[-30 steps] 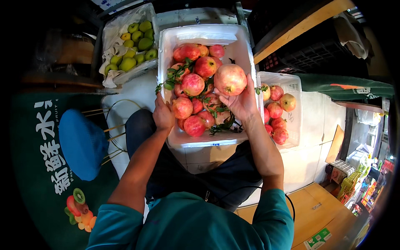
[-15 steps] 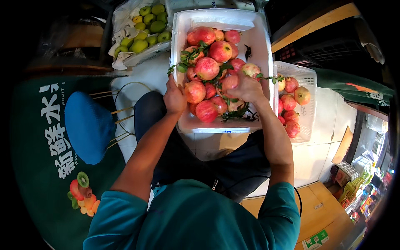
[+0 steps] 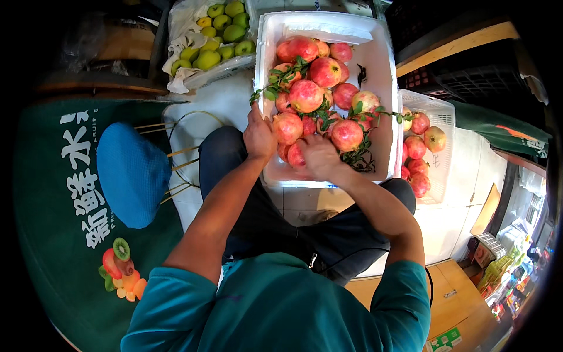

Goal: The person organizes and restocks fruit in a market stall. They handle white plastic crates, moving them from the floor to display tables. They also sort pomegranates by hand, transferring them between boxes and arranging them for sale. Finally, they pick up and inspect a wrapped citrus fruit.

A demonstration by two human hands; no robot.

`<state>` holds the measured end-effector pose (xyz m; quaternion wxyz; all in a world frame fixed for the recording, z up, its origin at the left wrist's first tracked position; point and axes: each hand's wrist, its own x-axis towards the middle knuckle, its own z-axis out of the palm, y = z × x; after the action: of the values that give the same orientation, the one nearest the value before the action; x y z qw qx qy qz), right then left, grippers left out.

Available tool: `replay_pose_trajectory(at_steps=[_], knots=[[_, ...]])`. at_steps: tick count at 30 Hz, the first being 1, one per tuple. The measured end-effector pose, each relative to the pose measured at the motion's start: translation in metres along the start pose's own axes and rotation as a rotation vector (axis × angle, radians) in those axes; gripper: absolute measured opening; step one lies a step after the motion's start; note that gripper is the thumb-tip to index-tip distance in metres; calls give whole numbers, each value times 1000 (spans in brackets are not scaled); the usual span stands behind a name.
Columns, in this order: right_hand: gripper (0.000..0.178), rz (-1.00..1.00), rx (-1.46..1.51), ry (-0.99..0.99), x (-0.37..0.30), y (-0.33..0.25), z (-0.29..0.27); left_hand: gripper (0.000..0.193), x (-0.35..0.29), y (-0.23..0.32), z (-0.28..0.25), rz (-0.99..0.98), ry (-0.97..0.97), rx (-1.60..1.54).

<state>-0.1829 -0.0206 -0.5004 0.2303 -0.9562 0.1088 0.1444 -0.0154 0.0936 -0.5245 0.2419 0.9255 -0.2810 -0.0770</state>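
At 1 wht box [image 3: 382, 82] are 2 hands [image 3: 319, 155], 15+ poms [image 3: 306, 96].

The left hand [image 3: 260, 135] holds the left wall of a white foam box [image 3: 381, 73]; to its right, the right hand [image 3: 320, 156] touches pomegranates [image 3: 305, 95]. Green fruit [image 3: 233, 33] lies beyond the left hand, a basket [image 3: 441, 167] right of both.

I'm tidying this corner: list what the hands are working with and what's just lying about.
In use:
- white foam box, left hand at its edge
- red pomegranates inside, right hand among them

Seemingly lying about:
- green fruit
- blue seat
- dark green cloth
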Motion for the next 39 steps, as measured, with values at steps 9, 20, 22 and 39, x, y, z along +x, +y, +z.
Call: replay_pose_trajectory(at_steps=[9,20,22,39], knots=[[75,250,613,-218,23,37,10,63,-1,-4,0,21,43,9],[72,96,2377,-186,6,46,-63,61,-1,0,-4,-4,10,-14],[76,94,2377,-177,4,40,-71,61,-1,-2,-3,-2,7,-3],[66,116,2219,85,-14,80,-90,65,0,0,-4,3,2,-12]])
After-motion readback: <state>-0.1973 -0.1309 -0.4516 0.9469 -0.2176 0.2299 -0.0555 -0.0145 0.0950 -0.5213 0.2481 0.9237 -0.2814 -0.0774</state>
